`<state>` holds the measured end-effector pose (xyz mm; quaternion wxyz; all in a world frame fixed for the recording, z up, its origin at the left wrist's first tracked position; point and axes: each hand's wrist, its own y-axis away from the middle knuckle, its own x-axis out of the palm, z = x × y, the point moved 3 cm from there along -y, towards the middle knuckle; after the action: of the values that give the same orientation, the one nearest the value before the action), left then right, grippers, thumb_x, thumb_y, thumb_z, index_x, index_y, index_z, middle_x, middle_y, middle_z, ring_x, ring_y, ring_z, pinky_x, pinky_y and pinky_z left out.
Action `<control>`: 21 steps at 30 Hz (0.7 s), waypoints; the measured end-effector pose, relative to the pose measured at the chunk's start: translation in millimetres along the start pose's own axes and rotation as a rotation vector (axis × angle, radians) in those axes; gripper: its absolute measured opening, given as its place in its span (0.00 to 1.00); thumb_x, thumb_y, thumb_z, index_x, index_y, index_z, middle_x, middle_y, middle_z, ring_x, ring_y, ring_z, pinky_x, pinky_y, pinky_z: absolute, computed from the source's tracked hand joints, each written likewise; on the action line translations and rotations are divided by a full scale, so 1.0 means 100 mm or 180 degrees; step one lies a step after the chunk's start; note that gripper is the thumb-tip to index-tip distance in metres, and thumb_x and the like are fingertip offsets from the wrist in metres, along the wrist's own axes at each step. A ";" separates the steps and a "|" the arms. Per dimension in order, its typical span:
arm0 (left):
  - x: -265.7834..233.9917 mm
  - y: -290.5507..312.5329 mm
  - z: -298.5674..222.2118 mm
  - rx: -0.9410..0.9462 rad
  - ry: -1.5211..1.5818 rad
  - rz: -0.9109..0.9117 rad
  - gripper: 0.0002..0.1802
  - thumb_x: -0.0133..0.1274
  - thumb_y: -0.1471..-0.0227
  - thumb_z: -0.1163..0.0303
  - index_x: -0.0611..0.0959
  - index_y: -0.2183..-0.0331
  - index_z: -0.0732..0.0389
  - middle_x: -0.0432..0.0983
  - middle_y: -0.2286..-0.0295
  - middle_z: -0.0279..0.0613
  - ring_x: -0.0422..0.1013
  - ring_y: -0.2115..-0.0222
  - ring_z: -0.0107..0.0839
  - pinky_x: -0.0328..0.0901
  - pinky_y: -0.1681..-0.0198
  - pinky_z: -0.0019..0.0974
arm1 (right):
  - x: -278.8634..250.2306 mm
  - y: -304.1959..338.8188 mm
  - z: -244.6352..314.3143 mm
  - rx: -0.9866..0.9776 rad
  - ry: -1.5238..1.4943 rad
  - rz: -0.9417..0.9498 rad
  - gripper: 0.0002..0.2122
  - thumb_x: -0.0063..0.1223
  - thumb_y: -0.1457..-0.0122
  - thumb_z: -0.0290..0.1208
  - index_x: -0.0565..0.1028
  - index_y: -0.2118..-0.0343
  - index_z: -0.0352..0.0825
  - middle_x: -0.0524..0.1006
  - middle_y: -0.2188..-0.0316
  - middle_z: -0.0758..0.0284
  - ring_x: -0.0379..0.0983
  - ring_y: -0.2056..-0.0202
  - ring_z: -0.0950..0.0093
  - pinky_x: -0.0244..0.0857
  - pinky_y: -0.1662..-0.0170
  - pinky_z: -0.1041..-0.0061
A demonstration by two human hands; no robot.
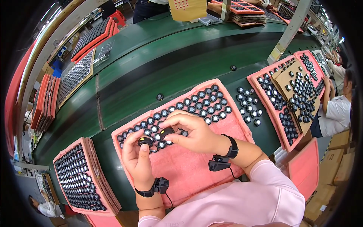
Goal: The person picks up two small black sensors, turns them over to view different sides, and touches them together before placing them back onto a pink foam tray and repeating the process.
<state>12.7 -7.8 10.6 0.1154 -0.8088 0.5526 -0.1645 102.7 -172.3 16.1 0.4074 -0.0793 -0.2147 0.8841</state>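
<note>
My left hand [138, 155] pinches a small round black part [145, 141] with a yellow mark on its side. Close beside it, my right hand [193, 132] grips a similar black part [165, 132], also marked yellow, between thumb and fingers. Both hands are raised over a pink foam tray [185, 166]. Rows of black round parts with pale centres [206, 102] fill the tray's far half; its near half is bare pink foam. Some of the rows are hidden behind my hands. Each wrist wears a black strap with a small device on it.
A green conveyor belt [128, 87] runs behind the tray, carrying single black parts [160, 97]. Stacked full trays [81, 178] stand at left. More loose parts [248, 104] and a loaded tray with cardboard [297, 92] lie at right, where a co-worker [338, 104] sits.
</note>
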 end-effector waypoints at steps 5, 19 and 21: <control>-0.19 0.01 -0.15 0.0458 -0.0186 -0.0180 0.12 0.54 0.48 0.76 0.79 0.60 0.69 0.70 0.61 0.42 0.68 0.60 0.29 0.64 0.55 0.30 | 0.05 -0.02 0.00 -0.0101 0.0175 0.0160 0.16 0.57 0.48 0.16 0.75 0.55 0.30 0.70 0.60 0.66 0.70 0.59 0.78 0.70 0.59 0.81; -1.01 0.59 -0.25 0.0636 -0.2875 0.0239 0.13 0.57 0.59 0.82 0.80 0.66 0.63 0.74 0.70 0.40 0.72 0.65 0.37 0.68 0.60 0.36 | 0.73 0.18 -0.45 -0.0328 0.1673 0.1285 0.10 0.56 0.51 0.16 0.76 0.64 0.31 0.74 0.65 0.63 0.73 0.62 0.70 0.70 0.62 0.76; -1.04 0.67 -0.12 0.0449 -0.3129 0.0636 0.13 0.56 0.61 0.83 0.80 0.67 0.61 0.75 0.70 0.40 0.72 0.66 0.38 0.68 0.61 0.37 | 0.83 0.22 -0.54 -0.0501 0.1952 0.1392 0.09 0.56 0.51 0.17 0.76 0.65 0.31 0.74 0.66 0.63 0.73 0.63 0.68 0.69 0.63 0.74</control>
<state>-84.6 65.1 -17.6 0.4314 -0.7241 0.4953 0.2106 50.0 -105.4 -39.2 0.2472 -0.4151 -0.1281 0.8661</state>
